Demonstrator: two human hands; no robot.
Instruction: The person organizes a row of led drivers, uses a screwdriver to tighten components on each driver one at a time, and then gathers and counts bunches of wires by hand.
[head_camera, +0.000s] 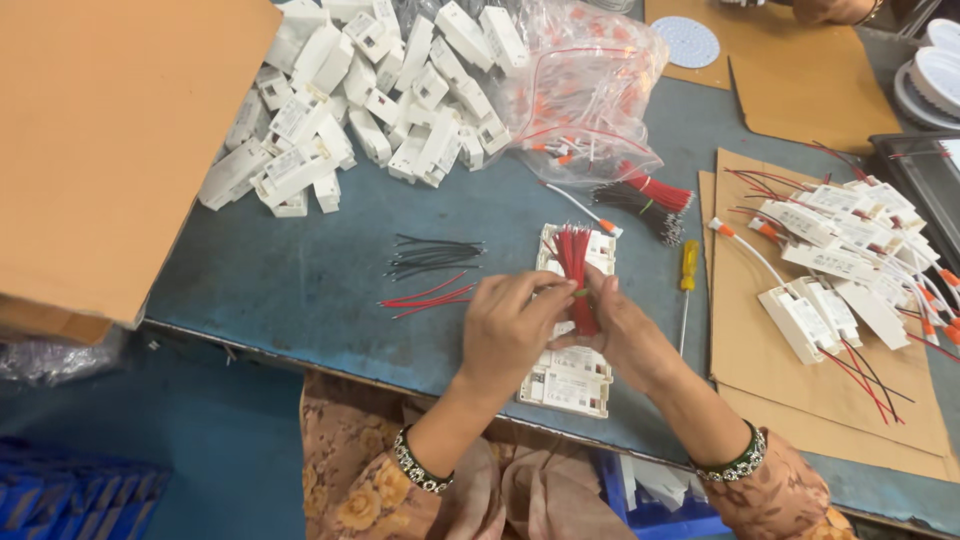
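While both my hands pinched the red wires (575, 275) above the white boxes (566, 375) at the table's (300, 290) near edge, left hand (510, 335) and right hand (620, 335) did best gripping near the band, ends level.

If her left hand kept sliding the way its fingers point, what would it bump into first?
The left hand points up and right, so it would likely first meet the red wire bundle it already pinches, then the right hand.
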